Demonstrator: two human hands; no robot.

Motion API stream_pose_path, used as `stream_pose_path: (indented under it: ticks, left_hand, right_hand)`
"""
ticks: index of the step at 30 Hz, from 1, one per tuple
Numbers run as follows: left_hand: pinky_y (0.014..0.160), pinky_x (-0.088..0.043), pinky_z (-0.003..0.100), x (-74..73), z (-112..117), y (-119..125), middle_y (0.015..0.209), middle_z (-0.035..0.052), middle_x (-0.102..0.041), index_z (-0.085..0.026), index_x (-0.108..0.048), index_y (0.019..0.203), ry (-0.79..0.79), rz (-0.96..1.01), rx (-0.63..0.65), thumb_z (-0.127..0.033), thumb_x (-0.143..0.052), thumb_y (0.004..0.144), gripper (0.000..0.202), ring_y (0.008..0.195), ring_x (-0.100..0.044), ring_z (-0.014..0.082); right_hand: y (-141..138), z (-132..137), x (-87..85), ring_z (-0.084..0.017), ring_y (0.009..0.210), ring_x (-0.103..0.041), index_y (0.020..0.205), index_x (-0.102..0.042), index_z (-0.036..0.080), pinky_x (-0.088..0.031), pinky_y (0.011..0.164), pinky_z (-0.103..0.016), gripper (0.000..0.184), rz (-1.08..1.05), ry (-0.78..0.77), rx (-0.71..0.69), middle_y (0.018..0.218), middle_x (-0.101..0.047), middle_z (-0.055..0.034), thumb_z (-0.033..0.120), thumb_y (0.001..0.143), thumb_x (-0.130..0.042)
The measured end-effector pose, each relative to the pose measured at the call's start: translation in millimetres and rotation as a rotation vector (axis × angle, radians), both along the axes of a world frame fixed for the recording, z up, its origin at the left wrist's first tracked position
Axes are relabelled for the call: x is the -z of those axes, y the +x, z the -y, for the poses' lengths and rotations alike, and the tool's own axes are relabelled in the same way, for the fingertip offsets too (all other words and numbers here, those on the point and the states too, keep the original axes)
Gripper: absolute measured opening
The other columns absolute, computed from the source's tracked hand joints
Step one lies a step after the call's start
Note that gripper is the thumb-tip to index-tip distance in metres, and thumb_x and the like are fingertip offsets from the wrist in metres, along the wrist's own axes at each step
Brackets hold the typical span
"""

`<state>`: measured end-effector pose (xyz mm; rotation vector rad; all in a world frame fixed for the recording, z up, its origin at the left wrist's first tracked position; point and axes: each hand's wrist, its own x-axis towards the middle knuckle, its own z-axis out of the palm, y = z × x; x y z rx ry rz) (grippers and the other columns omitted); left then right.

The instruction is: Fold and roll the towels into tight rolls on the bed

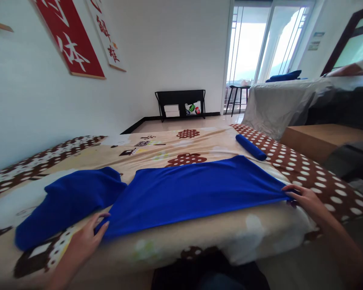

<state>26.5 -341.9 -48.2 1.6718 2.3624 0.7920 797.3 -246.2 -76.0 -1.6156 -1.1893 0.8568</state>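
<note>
Left fingers (102,231) and right fingers (293,188) pinch the blue cloth (193,189) spread between them, seemingly straightening it; next likely needs even tension

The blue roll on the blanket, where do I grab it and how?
I'd grip the blue roll around its middle, from above, squeezing its two long sides. It's long and narrow, and nothing lies on top. The right hand is closest, but it's holding the spread blue cloth.
</note>
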Motion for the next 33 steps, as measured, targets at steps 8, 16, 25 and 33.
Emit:
stream_pose_path:
  ticks: [8,16,25,33]
  left_hand:
    - [0.092,-0.052,0.048,-5.2,17,-11,0.100,0.0038,-0.074,-0.039,-0.069,0.084,-0.050,-0.016,0.068,-0.067,-0.051,0.063,0.039,0.098,-0.069,0.0377]
    - [0.115,-0.033,0.045,-2.6,-85,-3,0.152,0.0122,-0.045,-0.018,-0.035,0.151,-0.155,-0.094,0.205,-0.060,-0.031,0.089,0.074,0.140,-0.042,0.0299]
    - [0.116,-0.024,0.056,-0.4,-106,-76,0.153,0.0264,-0.037,-0.004,-0.047,0.139,-0.226,-0.279,-0.003,-0.054,-0.030,0.087,0.074,0.145,-0.029,0.0411]
    - [0.108,-0.040,0.042,-19.0,-141,-32,0.132,0.0161,-0.062,-0.013,-0.061,0.122,-0.136,-0.348,0.148,-0.036,-0.043,0.080,0.050,0.125,-0.056,0.0319]
  right_hand:
    - [39,11,1.7,-0.030,0.059,-0.060,0.077,-0.073,0.035,-0.052,0.052,-0.050,0.029,0.123,-0.182,-0.167,0.074,-0.065,-0.0129,0.046,0.051,-0.081]
    - [-25,-88,-30.8,-0.025,0.078,-0.067,0.095,-0.072,0.028,-0.054,0.073,-0.039,0.032,0.708,0.196,-0.151,0.094,-0.073,-0.0056,0.047,0.080,-0.052]
    - [-73,-199,-17.1,-0.025,0.108,-0.063,0.128,-0.061,0.020,-0.047,0.093,-0.036,0.041,0.842,0.159,-0.214,0.122,-0.067,-0.0122,0.027,0.093,-0.041]
    - [-82,-235,-17.4,-0.034,0.119,-0.048,0.097,-0.073,0.024,-0.035,0.100,-0.050,0.030,1.013,0.116,-0.318,0.121,-0.065,-0.0072,0.018,0.069,-0.063]
